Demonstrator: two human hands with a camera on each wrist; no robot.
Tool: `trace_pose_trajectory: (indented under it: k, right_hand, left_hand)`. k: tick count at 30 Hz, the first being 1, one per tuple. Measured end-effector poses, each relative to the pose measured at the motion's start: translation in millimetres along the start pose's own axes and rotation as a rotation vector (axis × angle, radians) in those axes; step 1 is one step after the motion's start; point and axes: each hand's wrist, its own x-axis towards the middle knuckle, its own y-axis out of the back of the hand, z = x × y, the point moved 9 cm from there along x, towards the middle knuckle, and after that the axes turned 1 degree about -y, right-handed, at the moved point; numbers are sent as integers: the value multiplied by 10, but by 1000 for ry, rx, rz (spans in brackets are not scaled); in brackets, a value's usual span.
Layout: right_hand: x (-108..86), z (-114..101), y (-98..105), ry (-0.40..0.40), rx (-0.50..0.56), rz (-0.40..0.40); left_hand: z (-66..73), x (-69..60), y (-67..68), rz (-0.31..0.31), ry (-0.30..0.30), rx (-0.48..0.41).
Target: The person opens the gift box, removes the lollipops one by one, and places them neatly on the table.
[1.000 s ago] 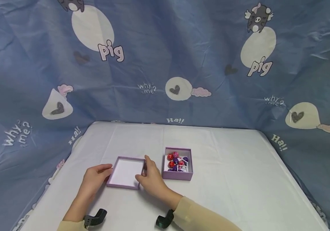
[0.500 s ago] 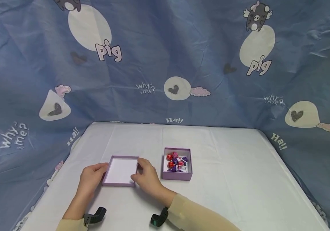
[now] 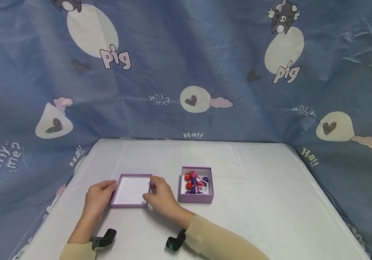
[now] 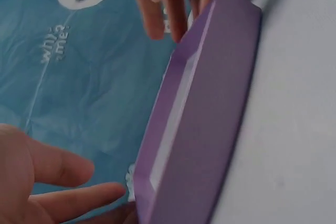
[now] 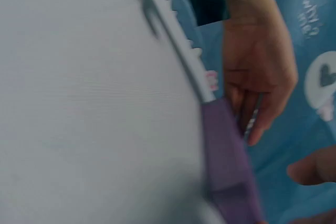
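Observation:
A shallow purple box lid [image 3: 129,206] lies with its white inside facing up on the white cloth. My left hand [image 3: 98,196] is at its left side, fingertips against the wall and thumb apart from it in the left wrist view. At the right side is my right hand [image 3: 163,196], its fingers by the far right corner and its thumb near the front one. The purple wall of the lid [image 4: 210,103] stands between both hands in the left wrist view. To the right sits an open purple box [image 3: 195,198] holding several lollipops [image 3: 194,182] in red, pink and purple wrappers.
White cloth [image 3: 254,195] covers the table, with slight fold lines. Behind it hangs a blue printed curtain [image 3: 160,122], which also drapes along both sides. A black wrist device [image 3: 104,238] is on each wrist.
The lid has slid left, away from the lollipop box, with both hands staying at its sides. During the last half second its gap to the box hardly changes; the head view has shifted slightly.

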Motion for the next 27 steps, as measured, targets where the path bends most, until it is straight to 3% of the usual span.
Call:
trace_pose_trajectory:
  k: [4, 7, 11, 14, 17, 23, 27]
  right_hand:
    - [-17, -117, 201, -4, 49, -27]
    - [-36, -211, 380, -3, 81, -38]
    - [-64, -274, 604, 5, 90, -42]
    - [-79, -289, 770, 16, 100, -36]
    - [-93, -277, 977, 32, 95, -14]
    - [-117, -112, 1446, 22, 76, 50]
    - [-111, 47, 1708, -7, 28, 104]
  left_hand:
    - [308, 25, 0, 87, -112, 67]
    - [549, 28, -77, 78, -169, 36]
    - [799, 30, -330, -74, -189, -116]
    - [928, 32, -532, -196, -177, -260]
    - [1026, 27, -707, -280, -162, -346]
    - [1219, -18, -1062, -411, -162, -407]
    - [1335, -48, -1276, -448, -157, -412]
